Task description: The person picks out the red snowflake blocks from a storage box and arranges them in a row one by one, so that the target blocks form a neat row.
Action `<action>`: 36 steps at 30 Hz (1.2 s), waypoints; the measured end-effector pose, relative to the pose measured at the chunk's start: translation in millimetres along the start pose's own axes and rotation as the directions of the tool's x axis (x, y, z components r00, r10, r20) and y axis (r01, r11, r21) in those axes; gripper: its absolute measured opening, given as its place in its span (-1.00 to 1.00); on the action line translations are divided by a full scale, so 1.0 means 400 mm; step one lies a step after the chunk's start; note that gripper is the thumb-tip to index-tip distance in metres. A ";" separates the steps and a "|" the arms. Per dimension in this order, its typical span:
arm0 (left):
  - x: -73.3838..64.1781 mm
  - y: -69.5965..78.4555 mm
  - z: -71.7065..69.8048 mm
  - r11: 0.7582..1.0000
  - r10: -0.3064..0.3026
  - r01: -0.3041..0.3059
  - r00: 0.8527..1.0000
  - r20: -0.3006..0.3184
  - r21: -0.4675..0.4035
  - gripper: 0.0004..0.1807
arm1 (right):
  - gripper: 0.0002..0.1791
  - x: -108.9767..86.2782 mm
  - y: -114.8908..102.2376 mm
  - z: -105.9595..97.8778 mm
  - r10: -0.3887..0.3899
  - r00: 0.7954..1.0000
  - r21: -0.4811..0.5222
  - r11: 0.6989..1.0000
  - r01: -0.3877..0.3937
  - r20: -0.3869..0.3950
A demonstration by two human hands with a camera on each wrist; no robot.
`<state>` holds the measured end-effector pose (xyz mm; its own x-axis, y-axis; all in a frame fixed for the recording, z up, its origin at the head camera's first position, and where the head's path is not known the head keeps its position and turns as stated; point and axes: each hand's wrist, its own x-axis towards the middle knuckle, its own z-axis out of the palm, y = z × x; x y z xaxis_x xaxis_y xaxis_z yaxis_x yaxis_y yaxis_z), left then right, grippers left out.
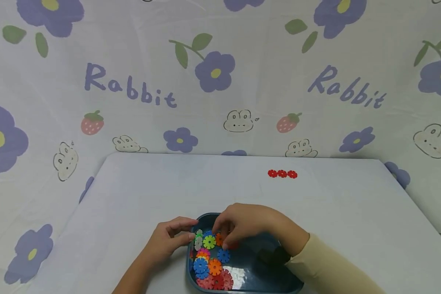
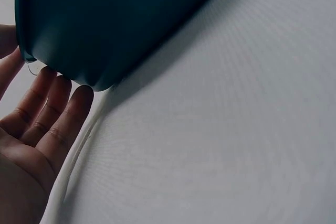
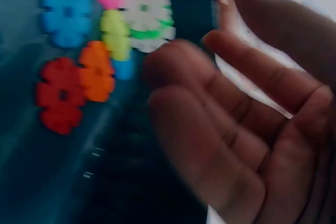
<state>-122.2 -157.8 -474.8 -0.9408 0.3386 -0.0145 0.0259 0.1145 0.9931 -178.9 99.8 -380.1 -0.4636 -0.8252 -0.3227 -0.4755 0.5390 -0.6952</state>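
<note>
A dark teal tray [image 1: 250, 286] holds a heap of notched plastic snowflake discs on its left side, among them a blue disc [image 1: 223, 256] and a yellow-green disc [image 1: 209, 242]. My left hand [image 1: 165, 241] is at the tray's left rim, its fingertips touching the outer wall; in the left wrist view its fingers are fairly straight. Over the discs near the far left corner, my right hand [image 1: 248, 222] reaches down, index finger and thumb apart. Close by its fingers in the right wrist view are a white disc [image 3: 144, 6] and an orange disc [image 3: 97, 72]; nothing shows between them.
Three red discs joined in a row [image 1: 282, 174] lie on the white table [image 1: 150, 183] towards the back right. A patterned cloth [image 1: 257, 73] hangs behind the table. The right part of the tray lies under my right forearm, partly in shadow.
</note>
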 end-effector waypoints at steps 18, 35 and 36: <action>0.000 0.000 0.002 1.000 -0.012 0.012 1.000 -0.017 -0.003 -0.65 | -0.78 0.028 0.009 0.079 0.179 0.975 -0.402 0.889 -0.218 -0.132; -0.002 0.006 0.002 1.000 0.010 -0.010 1.000 0.001 -0.002 -0.63 | -0.70 0.037 0.007 0.087 0.213 0.969 -0.451 0.858 -0.245 -0.122; -0.001 0.005 0.002 1.000 0.010 -0.010 1.000 0.001 -0.001 -0.64 | -0.68 0.038 0.008 0.088 0.225 0.968 -0.442 0.862 -0.250 -0.109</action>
<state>-121.2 -156.8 -472.8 -0.9402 0.3406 -0.0051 0.0346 0.1103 0.9933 -161.1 83.1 -409.7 -0.6372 -0.6591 -0.3994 -0.6239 0.7454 -0.2347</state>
